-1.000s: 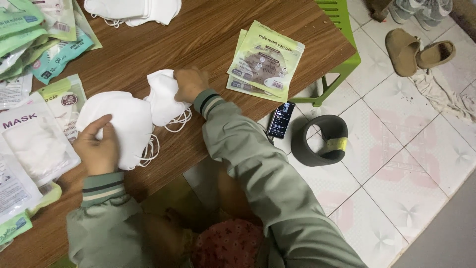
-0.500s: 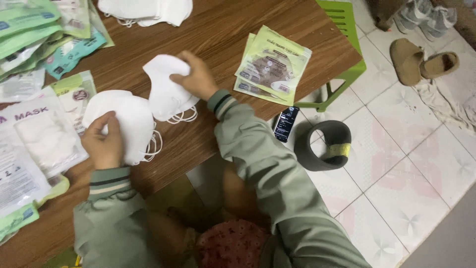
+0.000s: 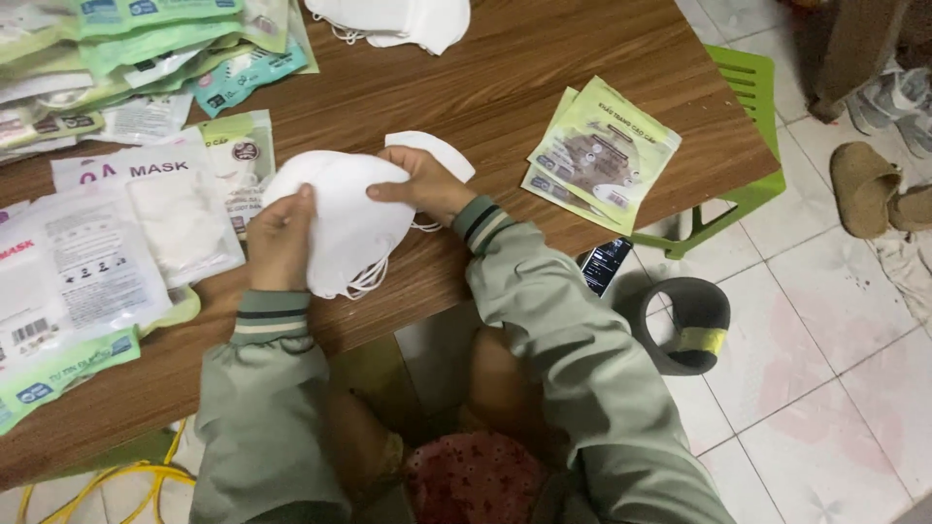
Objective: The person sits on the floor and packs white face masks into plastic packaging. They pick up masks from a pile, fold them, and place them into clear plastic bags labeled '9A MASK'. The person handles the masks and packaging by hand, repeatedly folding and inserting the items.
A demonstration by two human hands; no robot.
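Both hands on stack of white folded cloth face masks (image 3: 340, 228) over brown wooden counter (image 3: 505, 68), left hand (image 3: 280, 238) gripping its left edge, right hand (image 3: 419, 184) pinching top, clear packaged masks (image 3: 146, 218) left, green-printed mask packets (image 3: 602, 155) right, loose white mask pile (image 3: 398, 19) beyond.

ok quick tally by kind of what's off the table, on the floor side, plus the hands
hands: 2, left hand and right hand, both on the white masks
green stool: 1
tape roll: 1
phone: 1
tan slipper: 1
total: 6
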